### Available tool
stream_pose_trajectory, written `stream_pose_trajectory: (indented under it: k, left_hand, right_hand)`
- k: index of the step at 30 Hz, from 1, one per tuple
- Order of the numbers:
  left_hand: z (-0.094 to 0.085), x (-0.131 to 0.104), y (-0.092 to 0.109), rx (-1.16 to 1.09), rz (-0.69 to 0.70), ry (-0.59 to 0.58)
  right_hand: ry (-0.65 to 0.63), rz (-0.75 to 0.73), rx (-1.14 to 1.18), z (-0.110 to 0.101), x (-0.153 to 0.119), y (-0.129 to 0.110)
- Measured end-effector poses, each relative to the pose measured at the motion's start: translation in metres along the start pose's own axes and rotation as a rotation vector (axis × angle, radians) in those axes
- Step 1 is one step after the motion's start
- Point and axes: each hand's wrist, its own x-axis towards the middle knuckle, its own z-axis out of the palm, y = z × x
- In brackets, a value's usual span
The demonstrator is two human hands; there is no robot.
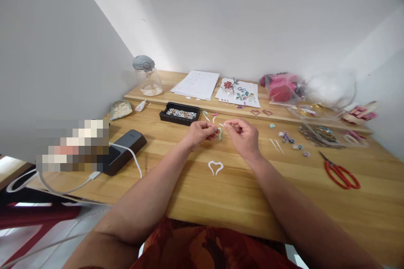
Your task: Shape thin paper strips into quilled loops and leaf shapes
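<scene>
Over the middle of the wooden table my left hand [203,133] is closed in a pinch, and a small curved light-green piece [220,134] shows at its fingertips. Facing it, my right hand [243,135] is closed too, with a small white sliver [221,125] between thumb and forefinger. Only a narrow gap parts the two hands. A white heart-shaped outline [216,167], open at its lower tip, lies nearer to me. Just beyond the fingers lie a pink leaf-shaped piece [215,114] and a green leaf-shaped piece [205,113].
Behind my left hand sits a black tray [161,113] of beads. Red-handled scissors [341,175], two white strips [276,146] and several thread spools [286,137] are at the right. Papers [197,85] and a glass jug [150,82] stand along the back; a power bank [126,151] with cable is left.
</scene>
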Motion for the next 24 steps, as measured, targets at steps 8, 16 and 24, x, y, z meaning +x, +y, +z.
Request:
stream_pose_trajectory:
  k: [8, 16, 24]
  left_hand:
    - [0.002, -0.006, 0.004, 0.052, -0.040, -0.201]
    - [0.001, -0.001, 0.003, -0.203, 0.054, -0.043]
    - [-0.002, 0.005, 0.001, -0.181, 0.184, 0.180]
  right_hand:
    - [-0.059, 0.177, 0.142, 0.004, 0.004, 0.016]
    - [-0.189, 0.732, 0.596, 0.019, -0.005, 0.011]
    - [-0.286, 0.732, 0.602, 0.025, -0.016, -0.006]
